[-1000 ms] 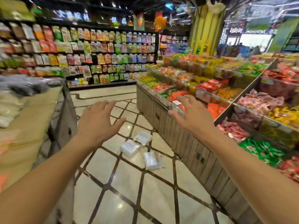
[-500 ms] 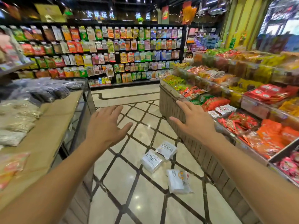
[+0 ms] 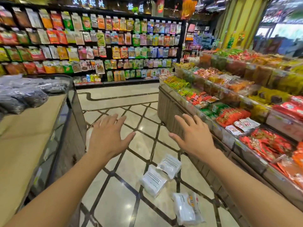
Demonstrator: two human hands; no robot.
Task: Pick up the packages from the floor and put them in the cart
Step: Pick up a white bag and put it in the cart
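Three white plastic packages lie on the tiled floor below my hands: a far package (image 3: 170, 164), a middle package (image 3: 153, 181) touching it, and a near package (image 3: 186, 208) with an orange mark. My left hand (image 3: 108, 138) and my right hand (image 3: 195, 136) are stretched out in front of me, palms down, fingers spread, holding nothing. Both hands hover well above the packages. No cart shows in this view.
A wooden display counter (image 3: 29, 136) with dark bagged goods (image 3: 24, 94) stands at the left. A long snack stand (image 3: 229, 128) with bins of wrapped sweets runs along the right. A wall of hanging snack bags (image 3: 98, 43) closes the aisle ahead.
The view has swung left and the packages now sit lower and nearer. Both hands stay open and outstretched, slightly lower in the view.
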